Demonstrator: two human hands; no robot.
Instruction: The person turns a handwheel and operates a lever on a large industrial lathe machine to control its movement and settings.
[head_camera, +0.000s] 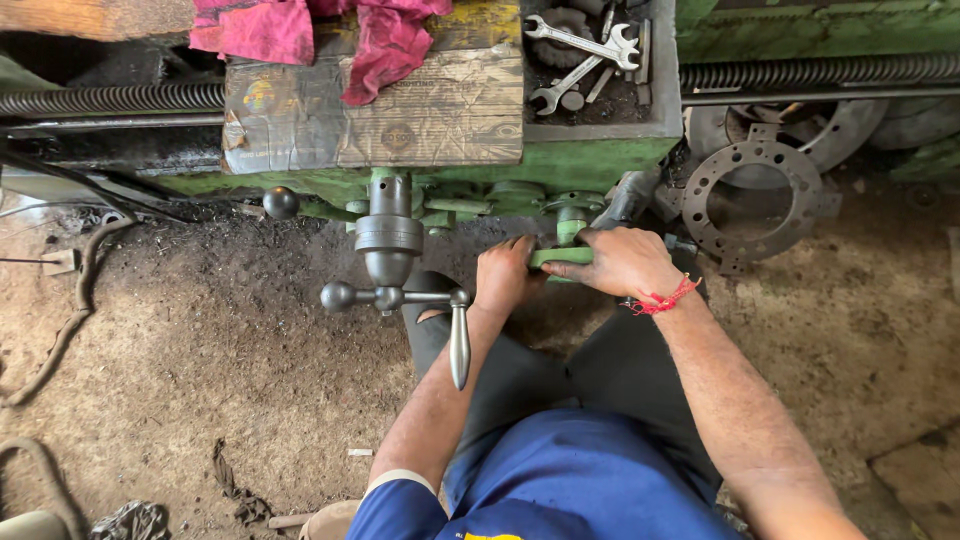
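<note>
I look down at a green lathe carriage (440, 180). My right hand (622, 262), with a red thread on the wrist, is closed around a green lever (552, 257) on the machine's front. My left hand (506, 275) grips the same lever's left end, fingers curled over it. To the left of both hands a steel handwheel crank (392, 296) with a ball knob and a long polished handle (459, 345) sticks out from the carriage, untouched.
Worn cardboard (400, 105) and pink rags (330, 30) cover the carriage top. Spanners (590, 45) lie in a tray at the back. A lead screw (815, 72) runs along the bed. A round flange with holes (752, 190) and cables (75, 300) lie on the dirt floor.
</note>
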